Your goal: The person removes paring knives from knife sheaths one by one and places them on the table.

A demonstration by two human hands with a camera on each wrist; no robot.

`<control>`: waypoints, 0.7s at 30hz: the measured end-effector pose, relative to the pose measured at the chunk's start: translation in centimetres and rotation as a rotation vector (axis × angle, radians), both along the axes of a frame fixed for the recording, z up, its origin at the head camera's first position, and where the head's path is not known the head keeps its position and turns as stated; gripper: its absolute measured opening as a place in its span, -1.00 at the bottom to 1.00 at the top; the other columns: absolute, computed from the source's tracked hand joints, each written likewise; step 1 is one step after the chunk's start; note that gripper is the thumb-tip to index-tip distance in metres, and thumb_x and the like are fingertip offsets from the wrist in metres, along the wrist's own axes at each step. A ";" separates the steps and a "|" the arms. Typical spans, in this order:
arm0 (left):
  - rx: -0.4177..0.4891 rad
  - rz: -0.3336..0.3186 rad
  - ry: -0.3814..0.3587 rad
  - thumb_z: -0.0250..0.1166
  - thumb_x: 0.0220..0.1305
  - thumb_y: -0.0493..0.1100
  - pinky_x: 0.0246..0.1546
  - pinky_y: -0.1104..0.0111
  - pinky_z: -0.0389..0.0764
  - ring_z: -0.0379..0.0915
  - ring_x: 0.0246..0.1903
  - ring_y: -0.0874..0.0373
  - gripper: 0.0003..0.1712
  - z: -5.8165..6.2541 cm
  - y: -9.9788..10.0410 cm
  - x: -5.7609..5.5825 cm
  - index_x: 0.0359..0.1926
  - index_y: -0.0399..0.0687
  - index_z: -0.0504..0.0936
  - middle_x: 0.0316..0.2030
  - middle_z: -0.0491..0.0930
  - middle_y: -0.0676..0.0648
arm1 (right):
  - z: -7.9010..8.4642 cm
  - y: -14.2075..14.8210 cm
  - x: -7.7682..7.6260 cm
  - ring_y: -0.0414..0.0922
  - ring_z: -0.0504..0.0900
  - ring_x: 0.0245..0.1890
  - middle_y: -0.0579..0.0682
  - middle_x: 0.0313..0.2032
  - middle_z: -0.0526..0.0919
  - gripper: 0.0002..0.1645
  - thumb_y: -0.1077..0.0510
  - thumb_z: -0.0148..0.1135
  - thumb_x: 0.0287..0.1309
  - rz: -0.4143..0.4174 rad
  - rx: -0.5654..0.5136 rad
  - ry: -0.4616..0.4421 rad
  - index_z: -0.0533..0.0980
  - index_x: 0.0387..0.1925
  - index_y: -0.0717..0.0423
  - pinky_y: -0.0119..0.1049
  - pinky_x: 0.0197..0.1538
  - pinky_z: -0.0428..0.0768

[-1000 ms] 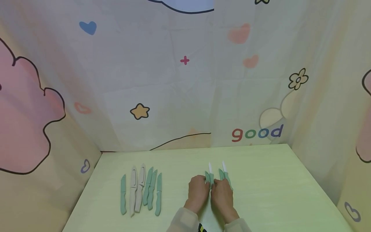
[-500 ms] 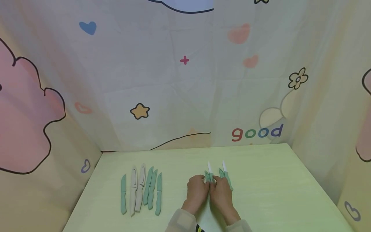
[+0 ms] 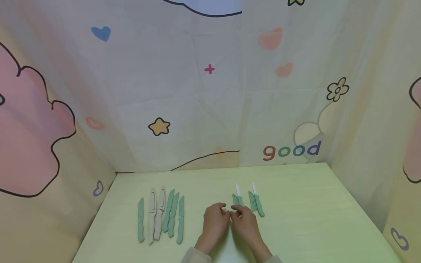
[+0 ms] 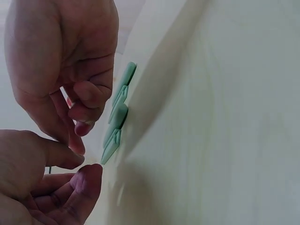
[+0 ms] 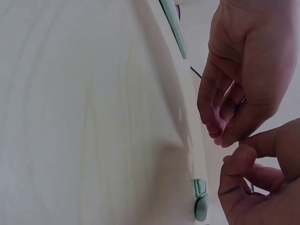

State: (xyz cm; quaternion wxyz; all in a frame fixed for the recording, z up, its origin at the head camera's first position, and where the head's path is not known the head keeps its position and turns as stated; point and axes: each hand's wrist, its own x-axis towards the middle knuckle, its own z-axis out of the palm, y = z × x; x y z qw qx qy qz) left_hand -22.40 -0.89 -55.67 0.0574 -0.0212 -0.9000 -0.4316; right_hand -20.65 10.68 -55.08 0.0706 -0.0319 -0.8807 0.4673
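The left hand (image 3: 215, 221) and the right hand (image 3: 244, 222) hover thumb to thumb above the tabletop (image 3: 306, 215), fingers loosely bent with narrow gaps; neither visibly holds anything, and whether they touch is unclear. Just beyond the right hand lies one bare paring knife (image 3: 238, 191), its handle partly hidden, with a green sheath (image 3: 235, 199) alongside. A second paring knife (image 3: 258, 204) and second sheath (image 3: 252, 201) lie to its right. Each sheath probably sits by its knife to keep the pair together; blades point away, presumably for safety. Well left, six sheathed knives (image 3: 181, 220) stand apart in a rough row, perhaps grouped because their blades are covered.
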 end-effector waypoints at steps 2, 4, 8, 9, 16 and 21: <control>0.000 -0.001 -0.007 0.32 0.15 -0.24 -0.65 0.43 0.56 0.40 -0.63 0.34 -0.69 0.0 -0.5 0.3 -0.07 -0.27 0.66 -0.55 0.60 0.06 | 0.0 -0.3 0.2 -0.19 0.44 -0.56 -0.01 -0.47 0.55 -0.72 0.21 0.25 0.17 0.018 -0.044 -0.014 0.63 -0.09 0.24 -0.33 -0.53 0.48; -0.012 0.003 -0.006 0.32 0.16 -0.23 -0.65 0.44 0.54 0.38 -0.64 0.34 -0.70 -0.1 -1.0 0.5 -0.07 -0.25 0.67 -0.56 0.57 0.09 | 0.0 -0.5 0.4 -0.18 0.49 -0.58 0.01 -0.47 0.57 -0.71 0.20 0.25 0.18 0.048 -0.098 -0.032 0.61 -0.07 0.26 -0.32 -0.54 0.52; -0.031 0.011 0.001 0.33 0.15 -0.21 -0.63 0.41 0.52 0.38 -0.62 0.34 -0.70 -0.1 -2.1 1.0 -0.08 -0.22 0.68 -0.57 0.56 0.12 | -0.1 -1.1 0.8 -0.13 0.59 -0.58 0.06 -0.44 0.62 -0.69 0.20 0.23 0.21 0.113 -0.194 -0.069 0.60 -0.05 0.29 -0.33 -0.55 0.59; -0.035 0.011 0.005 0.33 0.14 -0.21 -0.62 0.39 0.54 0.38 -0.61 0.33 -0.70 -0.1 -2.4 1.2 -0.09 -0.22 0.68 -0.56 0.57 0.11 | -0.1 -1.2 0.8 -0.12 0.60 -0.57 0.07 -0.43 0.62 -0.69 0.20 0.23 0.22 0.128 -0.213 -0.078 0.60 -0.05 0.30 -0.33 -0.53 0.60; -0.057 0.028 -0.013 0.32 0.13 -0.19 -0.55 0.30 0.58 0.44 -0.54 0.29 -0.71 -0.1 -4.1 2.4 -0.11 -0.17 0.69 -0.53 0.59 0.11 | -0.1 -2.4 1.6 -0.07 0.66 -0.49 0.13 -0.38 0.65 -0.67 0.27 0.21 0.19 0.203 -0.348 -0.110 0.57 -0.05 0.39 -0.24 -0.39 0.73; -0.057 0.037 -0.018 0.30 0.13 -0.22 -0.51 0.31 0.59 0.45 -0.50 0.29 -0.71 -0.3 -5.5 3.1 -0.11 -0.19 0.68 -0.49 0.60 0.08 | -0.4 -3.6 2.0 -0.06 0.67 -0.44 0.14 -0.33 0.68 -0.67 0.28 0.23 0.17 0.232 -0.434 -0.157 0.57 -0.04 0.39 -0.24 -0.33 0.74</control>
